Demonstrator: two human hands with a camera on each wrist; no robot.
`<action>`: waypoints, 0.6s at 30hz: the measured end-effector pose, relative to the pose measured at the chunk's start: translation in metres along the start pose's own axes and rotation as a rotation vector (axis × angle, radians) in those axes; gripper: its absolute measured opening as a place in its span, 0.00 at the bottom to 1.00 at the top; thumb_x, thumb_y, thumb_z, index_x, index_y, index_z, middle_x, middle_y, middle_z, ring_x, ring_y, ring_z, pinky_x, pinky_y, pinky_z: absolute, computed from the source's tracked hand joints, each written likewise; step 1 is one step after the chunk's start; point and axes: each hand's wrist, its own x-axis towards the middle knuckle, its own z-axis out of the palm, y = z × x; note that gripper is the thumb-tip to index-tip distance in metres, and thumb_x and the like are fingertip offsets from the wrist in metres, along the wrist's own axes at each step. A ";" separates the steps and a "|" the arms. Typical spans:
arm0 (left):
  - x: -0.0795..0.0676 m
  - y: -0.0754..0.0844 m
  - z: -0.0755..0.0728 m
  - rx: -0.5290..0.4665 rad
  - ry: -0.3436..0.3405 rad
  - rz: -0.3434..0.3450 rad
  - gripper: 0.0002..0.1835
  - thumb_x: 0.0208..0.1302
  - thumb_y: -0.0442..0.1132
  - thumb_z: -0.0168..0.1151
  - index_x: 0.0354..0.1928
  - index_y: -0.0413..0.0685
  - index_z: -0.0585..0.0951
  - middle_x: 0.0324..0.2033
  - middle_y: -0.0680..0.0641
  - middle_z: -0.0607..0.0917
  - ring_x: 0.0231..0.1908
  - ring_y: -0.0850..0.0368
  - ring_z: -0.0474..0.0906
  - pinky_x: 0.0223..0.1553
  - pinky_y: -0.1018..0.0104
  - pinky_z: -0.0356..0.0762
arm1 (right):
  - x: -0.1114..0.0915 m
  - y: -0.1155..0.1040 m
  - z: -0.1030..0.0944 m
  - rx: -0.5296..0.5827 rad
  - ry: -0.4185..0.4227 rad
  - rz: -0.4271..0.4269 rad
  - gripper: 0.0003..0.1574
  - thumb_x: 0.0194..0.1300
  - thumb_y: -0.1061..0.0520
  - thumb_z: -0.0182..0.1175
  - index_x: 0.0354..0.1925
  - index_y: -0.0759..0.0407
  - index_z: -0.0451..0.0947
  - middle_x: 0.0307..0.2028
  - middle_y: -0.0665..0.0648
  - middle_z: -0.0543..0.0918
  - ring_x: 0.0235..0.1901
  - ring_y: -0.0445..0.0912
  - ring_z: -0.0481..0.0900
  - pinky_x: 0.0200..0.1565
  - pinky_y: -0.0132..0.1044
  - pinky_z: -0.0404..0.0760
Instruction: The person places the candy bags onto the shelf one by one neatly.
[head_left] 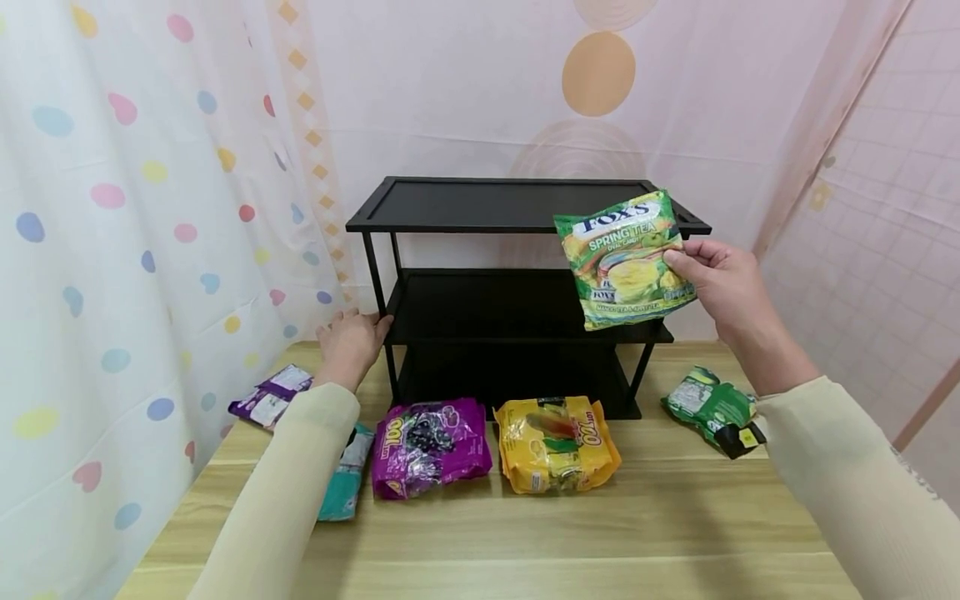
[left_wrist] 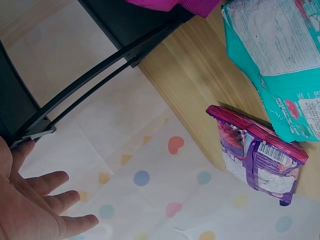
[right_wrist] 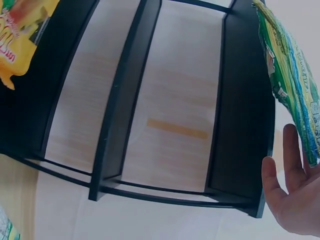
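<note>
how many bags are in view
6: Fox's bag in the right hand; magenta bag and yellow bag before the rack; teal bag and purple packet at left; green packet at right. Others may be hidden.

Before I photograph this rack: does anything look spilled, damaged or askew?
Nothing stands out: the black three-tier rack stands upright, the green plastic candy bag in the right hand looks intact, and no spill shows on the pale wooden table.

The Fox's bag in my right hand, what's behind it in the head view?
The black rack: its top shelf and middle shelf show around the Fox's bag. The bag hides part of the top shelf's front edge and part of the middle shelf's right side.
</note>
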 end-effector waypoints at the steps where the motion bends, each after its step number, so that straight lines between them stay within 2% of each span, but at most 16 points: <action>1: 0.000 0.000 0.000 -0.001 0.002 0.001 0.28 0.79 0.54 0.40 0.62 0.42 0.79 0.57 0.30 0.77 0.55 0.30 0.68 0.54 0.28 0.60 | 0.001 -0.002 0.001 0.020 0.006 0.000 0.09 0.68 0.60 0.63 0.30 0.52 0.85 0.25 0.44 0.86 0.26 0.34 0.80 0.32 0.24 0.76; 5: 0.000 -0.001 0.000 -0.003 0.008 0.003 0.28 0.79 0.54 0.40 0.62 0.42 0.79 0.56 0.30 0.77 0.55 0.30 0.68 0.54 0.28 0.60 | 0.009 -0.009 0.004 -0.023 0.050 0.008 0.05 0.68 0.56 0.64 0.34 0.53 0.84 0.26 0.43 0.85 0.28 0.34 0.80 0.35 0.24 0.76; 8: 0.000 0.000 0.001 -0.001 0.007 0.003 0.28 0.79 0.54 0.40 0.62 0.42 0.79 0.55 0.31 0.78 0.54 0.30 0.69 0.54 0.29 0.60 | 0.018 -0.013 0.006 -0.096 0.083 0.043 0.08 0.69 0.52 0.63 0.39 0.56 0.81 0.27 0.41 0.84 0.30 0.33 0.80 0.36 0.24 0.76; 13: -0.002 0.001 0.000 0.003 0.000 0.005 0.28 0.79 0.54 0.40 0.61 0.42 0.79 0.54 0.31 0.78 0.54 0.31 0.69 0.54 0.28 0.61 | 0.034 -0.017 0.005 -0.118 0.137 0.131 0.11 0.69 0.50 0.63 0.42 0.56 0.79 0.27 0.40 0.82 0.32 0.34 0.77 0.40 0.25 0.74; 16: -0.002 0.002 0.000 0.003 0.001 0.007 0.28 0.79 0.54 0.40 0.61 0.42 0.79 0.54 0.31 0.78 0.54 0.31 0.69 0.54 0.28 0.61 | 0.043 -0.022 0.006 -0.132 0.155 0.165 0.10 0.69 0.49 0.63 0.42 0.54 0.80 0.28 0.40 0.82 0.37 0.35 0.75 0.46 0.28 0.72; 18: -0.001 0.002 -0.001 0.003 0.004 0.007 0.28 0.79 0.54 0.40 0.61 0.42 0.79 0.54 0.31 0.78 0.54 0.31 0.69 0.54 0.28 0.61 | 0.050 -0.027 0.009 -0.165 0.158 0.186 0.15 0.69 0.48 0.62 0.47 0.56 0.81 0.29 0.41 0.81 0.39 0.36 0.74 0.48 0.29 0.71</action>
